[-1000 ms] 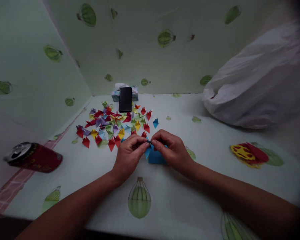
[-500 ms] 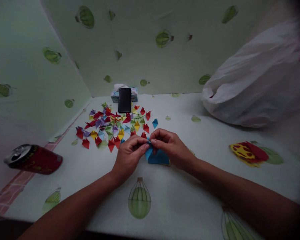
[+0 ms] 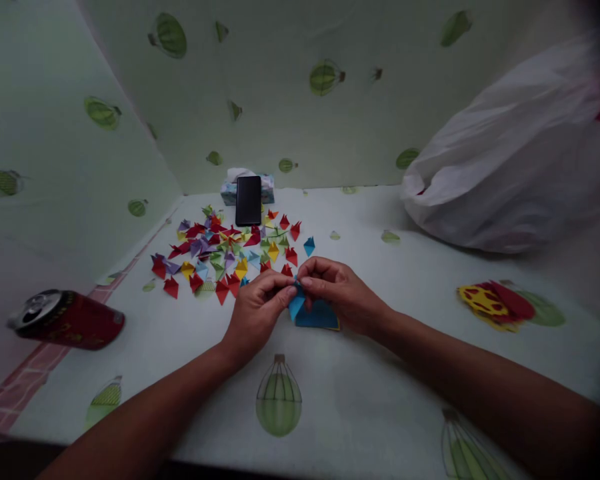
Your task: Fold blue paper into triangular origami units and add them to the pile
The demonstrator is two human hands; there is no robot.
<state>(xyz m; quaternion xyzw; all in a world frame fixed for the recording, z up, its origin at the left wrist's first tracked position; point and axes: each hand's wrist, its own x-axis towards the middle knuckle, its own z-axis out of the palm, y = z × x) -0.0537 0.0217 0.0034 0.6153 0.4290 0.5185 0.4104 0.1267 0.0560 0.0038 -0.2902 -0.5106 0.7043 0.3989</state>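
A small folded piece of blue paper (image 3: 296,307) is pinched between my two hands over the table. My left hand (image 3: 261,305) grips its left side between thumb and forefinger. My right hand (image 3: 343,293) is closed on its upper right part, and the fingertips partly cover the folds. Below and behind my right hand lies a stack of blue paper (image 3: 318,316), with a yellow edge showing underneath. Many small folded paper pieces (image 3: 223,289) in red, yellow, purple, green and blue are spread beyond my left hand. One blue folded piece (image 3: 309,246) sits apart at their right.
A black phone (image 3: 249,201) leans on a tissue box (image 3: 229,193) near the back wall. At the left stands a red drink can (image 3: 80,321). A white plastic bag (image 3: 500,173) bulges at the right, with red and yellow cut-out pieces (image 3: 497,303) in front of it.
Almost nothing differs. Both hands keep their pinch on the blue paper, with only a very slight shift of the fingers, and the view has moved a little.
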